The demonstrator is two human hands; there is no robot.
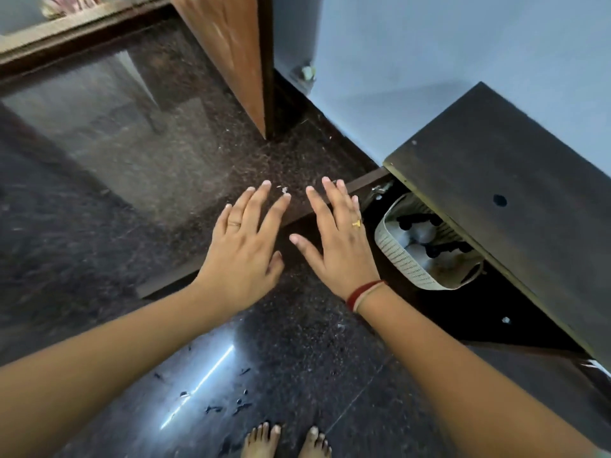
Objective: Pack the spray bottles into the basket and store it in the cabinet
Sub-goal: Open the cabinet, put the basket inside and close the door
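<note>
Both hands are stretched forward in the centre of the frame, palms down. The left hand has its fingers straight and a little spread, and it holds nothing. The right hand is the same, wide and flat, with the thumb pointing to the left. Both lie over the dark cabinet door, which runs as a narrow strip from centre left up to the right. I cannot tell if the palms touch it.

The basket is at the centre right, inside the cabinet, partly hidden under the cabinet's dark top. It is pale and woven. The bottles lie in it, white with black heads.

The right wrist has a red thread band, and each hand has a ring. The floor is dark polished stone with small bits of dirt on it. Bare feet show at the bottom edge. A wooden door stands at the top centre, beside a blue wall.
</note>
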